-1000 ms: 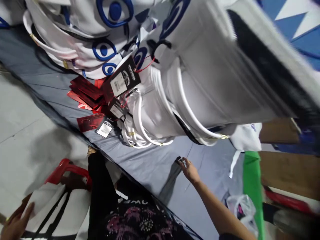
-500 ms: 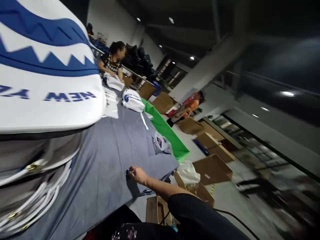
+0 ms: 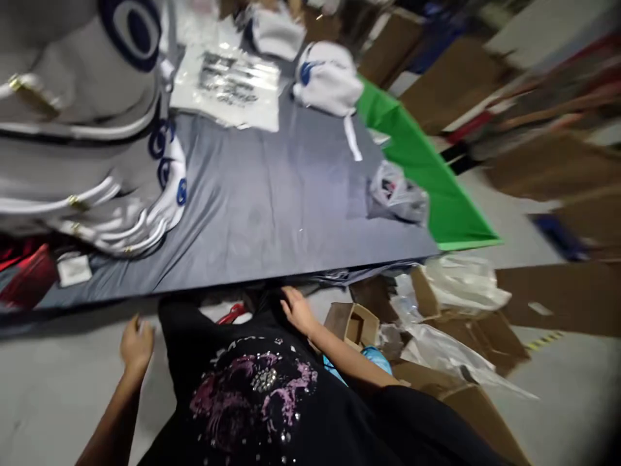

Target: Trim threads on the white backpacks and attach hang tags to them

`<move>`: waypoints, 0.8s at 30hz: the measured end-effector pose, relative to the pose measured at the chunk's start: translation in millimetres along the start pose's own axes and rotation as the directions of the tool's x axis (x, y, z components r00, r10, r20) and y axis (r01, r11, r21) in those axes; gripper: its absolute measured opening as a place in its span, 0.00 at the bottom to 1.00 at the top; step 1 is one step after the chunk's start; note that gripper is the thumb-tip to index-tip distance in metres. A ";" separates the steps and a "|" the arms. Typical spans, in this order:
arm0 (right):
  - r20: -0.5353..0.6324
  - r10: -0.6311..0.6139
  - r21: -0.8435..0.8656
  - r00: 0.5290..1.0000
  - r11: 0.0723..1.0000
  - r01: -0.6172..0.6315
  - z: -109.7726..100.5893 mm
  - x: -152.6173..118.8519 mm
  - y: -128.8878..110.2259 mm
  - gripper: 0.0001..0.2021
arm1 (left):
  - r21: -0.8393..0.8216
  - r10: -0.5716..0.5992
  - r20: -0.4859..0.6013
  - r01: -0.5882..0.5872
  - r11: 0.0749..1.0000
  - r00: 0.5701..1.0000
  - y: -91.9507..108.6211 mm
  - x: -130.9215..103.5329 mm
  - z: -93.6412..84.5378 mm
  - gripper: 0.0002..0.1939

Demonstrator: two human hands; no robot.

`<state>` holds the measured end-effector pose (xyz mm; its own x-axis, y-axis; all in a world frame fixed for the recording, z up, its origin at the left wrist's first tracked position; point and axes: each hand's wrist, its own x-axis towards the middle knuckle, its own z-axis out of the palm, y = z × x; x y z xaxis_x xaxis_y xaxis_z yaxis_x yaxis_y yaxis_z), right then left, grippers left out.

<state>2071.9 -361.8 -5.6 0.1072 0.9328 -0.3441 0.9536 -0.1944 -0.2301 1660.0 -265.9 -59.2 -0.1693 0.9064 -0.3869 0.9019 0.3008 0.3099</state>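
My left hand (image 3: 136, 342) hangs over the floor left of my lap, its fingers loosely apart and slightly blurred, with nothing seen in it. My right hand (image 3: 297, 312) rests by my dark-clothed lap, just below the table's front edge. Its fingers are stretched out and nothing shows in them. Above both hands spreads the table's grey cloth (image 3: 242, 213). A stack of grey and white bags (image 3: 111, 213) with white piping and gold-coloured fittings rises at its left. Farther back lie a clear printed plastic package (image 3: 233, 90) and a rounded white bag (image 3: 327, 77) with blue marks.
On the table's right side sits a crumpled plastic bag (image 3: 398, 194), beside a green sheet (image 3: 456, 213) along the edge. Cardboard boxes (image 3: 352, 323) and a white plastic bag (image 3: 466, 285) crowd the floor at right. A dark red item (image 3: 29, 278) lies at far left.
My view has tilted down. My right hand has left the tabletop, where it pinched a small dark thing, and come back to my lap. My left hand has come into view.
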 end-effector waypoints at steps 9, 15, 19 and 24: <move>0.142 -0.128 -0.301 0.981 0.939 0.166 33.0 56.1 -54.5 0.16 | 0.239 0.169 0.229 -0.224 0.945 0.959 53.8 24.6 23.0 0.26; 0.215 -0.336 -0.351 0.917 0.850 0.393 46.1 -0.5 -44.0 0.18 | 0.235 0.332 0.238 -0.385 0.892 0.913 16.4 -43.3 29.8 0.26; 0.246 -0.443 -0.324 0.862 0.800 0.504 48.5 -19.9 -35.9 0.16 | 0.176 0.422 0.269 -0.475 0.862 0.866 0.7 -76.9 29.6 0.17; 0.377 -0.459 -0.254 0.804 0.784 0.566 44.1 -20.7 -28.0 0.13 | 0.050 0.478 0.311 -0.517 0.855 0.821 14.0 -92.8 34.5 0.15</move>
<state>2030.6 -389.0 -32.2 -0.4575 0.7250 -0.5148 0.8799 0.4528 -0.1442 1702.0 -356.0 -48.9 0.4158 0.7960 -0.4399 0.8783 -0.2260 0.4213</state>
